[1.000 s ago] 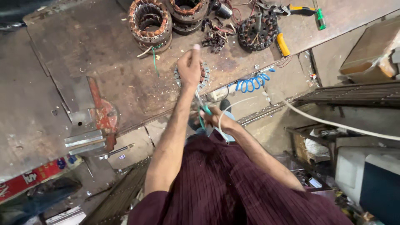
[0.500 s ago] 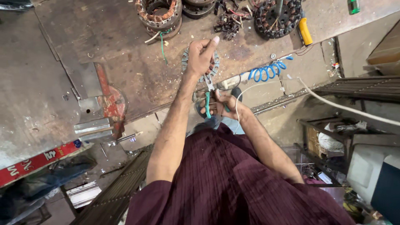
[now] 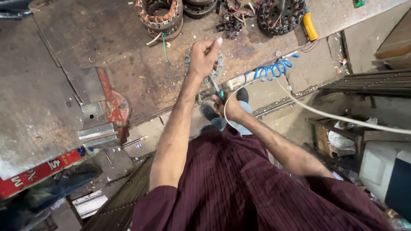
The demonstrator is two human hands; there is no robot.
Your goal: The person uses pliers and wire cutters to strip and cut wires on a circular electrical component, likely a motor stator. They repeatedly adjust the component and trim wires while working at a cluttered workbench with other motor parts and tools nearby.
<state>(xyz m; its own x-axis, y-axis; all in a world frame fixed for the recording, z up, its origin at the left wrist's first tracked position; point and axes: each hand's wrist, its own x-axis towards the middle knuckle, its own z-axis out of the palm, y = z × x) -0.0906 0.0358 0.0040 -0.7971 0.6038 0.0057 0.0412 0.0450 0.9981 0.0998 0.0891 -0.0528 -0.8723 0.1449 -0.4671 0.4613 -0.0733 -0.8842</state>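
My left hand [image 3: 203,55] is stretched out to the near edge of the worn metal workbench [image 3: 128,64]. Its fingers are closed on a flat toothed metal ring [image 3: 217,67], with the thumb pointing up. My right hand [image 3: 230,108] is lower, just off the bench edge, and grips a green-handled tool [image 3: 218,91]. The tool's shaft points up towards the ring. A thin white hose [image 3: 227,100] loops around my right hand.
A red bench vise [image 3: 112,112] sits at the left. Wound motor stators [image 3: 159,13] and a dark stator [image 3: 280,16] lie at the far edge with a yellow-handled tool [image 3: 309,26]. A blue coiled hose [image 3: 272,68] hangs at the bench edge. Boxes and clutter fill the floor at the right.
My left hand has gone from pointing with loose fingers to a closed grip on the toothed ring. My right hand stays below the bench edge with the tool.
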